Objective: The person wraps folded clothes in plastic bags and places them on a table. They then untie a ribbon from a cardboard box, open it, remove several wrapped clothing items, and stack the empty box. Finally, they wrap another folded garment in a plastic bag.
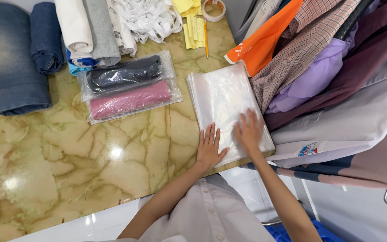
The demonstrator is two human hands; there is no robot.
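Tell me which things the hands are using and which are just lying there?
In use:
left hand
right hand
stack of clear bags, both hands flat on it

Lying about:
bagged pink cloth
bagged dark cloth
rolled jeans
pencil
tape roll
pile of shirts

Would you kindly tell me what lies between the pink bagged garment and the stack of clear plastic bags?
Nothing: in the head view, only bare marble table separates the pink bagged garment from the stack of clear plastic bags.

A marbled yellow-green table [68, 157] carries clear bags [227, 103], two bagged garments [128, 87], rolled jeans [12, 58].
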